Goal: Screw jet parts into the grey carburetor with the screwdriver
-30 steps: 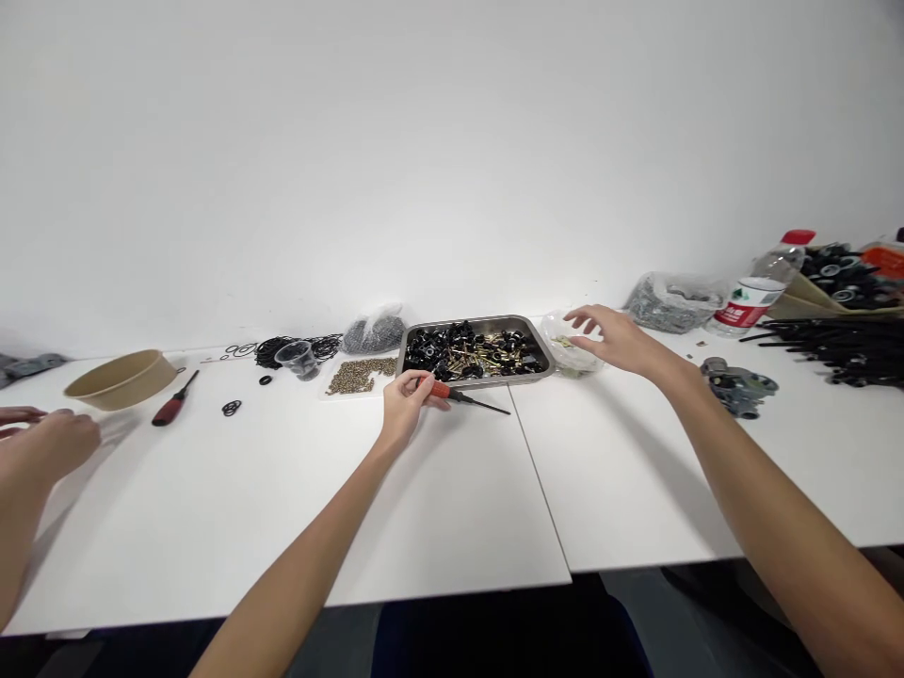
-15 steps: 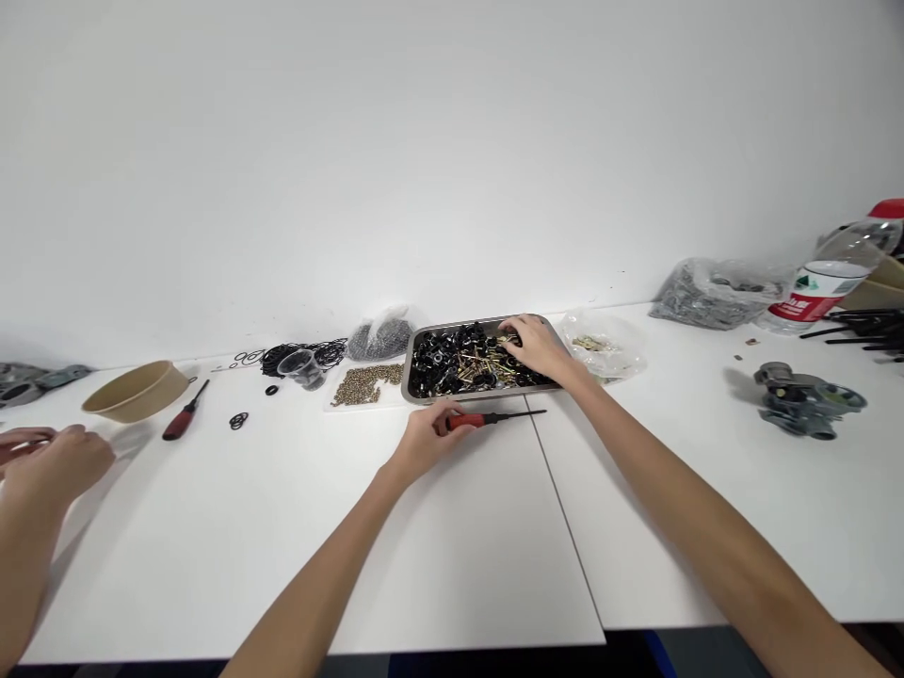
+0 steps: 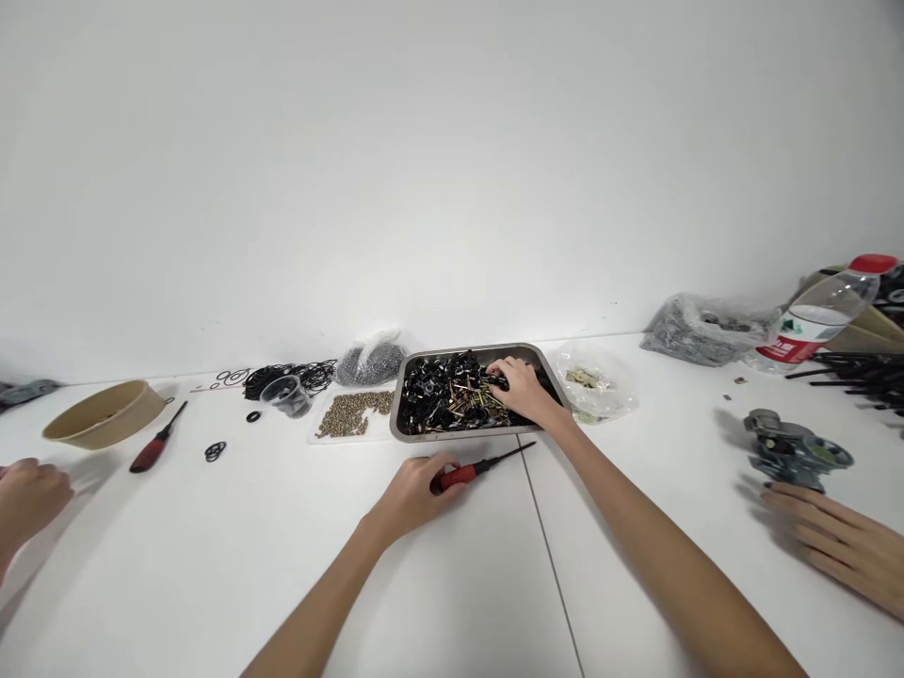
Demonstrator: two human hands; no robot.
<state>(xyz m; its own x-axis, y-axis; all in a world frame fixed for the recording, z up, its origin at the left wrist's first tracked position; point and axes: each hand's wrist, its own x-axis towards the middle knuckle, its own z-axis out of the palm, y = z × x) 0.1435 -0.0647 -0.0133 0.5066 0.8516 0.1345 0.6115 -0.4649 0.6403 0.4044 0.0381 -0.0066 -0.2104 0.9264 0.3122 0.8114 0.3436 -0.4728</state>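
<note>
My left hand [image 3: 411, 494] is wrapped round the red handle of a screwdriver [image 3: 459, 476], whose dark shaft points right, just in front of a metal tray [image 3: 452, 436]. My right hand [image 3: 521, 388] reaches into the tray's right side, fingers curled down among brass-coloured screws [image 3: 462, 402] and black parts [image 3: 429, 386]. Its fingertips are partly hidden, and I cannot make out what they pinch. Left of the tray, small brass pieces [image 3: 346, 414] lie on a white mat. To its right sits a clear bag [image 3: 604, 381] with flat golden pieces.
At right, another person's hand [image 3: 840, 541] reaches to a metal carburetor [image 3: 798, 452]; a bottle [image 3: 812, 325] and grey bag [image 3: 696, 334] stand behind. Leftward are a plastic cup [image 3: 288, 397], black rings [image 3: 216, 452], a second screwdriver [image 3: 152, 450], a tan bowl [image 3: 105, 419] and a person's hand [image 3: 32, 494].
The view has shifted, so things sit lower and further left. Another person's hand has come in at the right by the carburetor. My hands stay at the screwdriver and tray.
</note>
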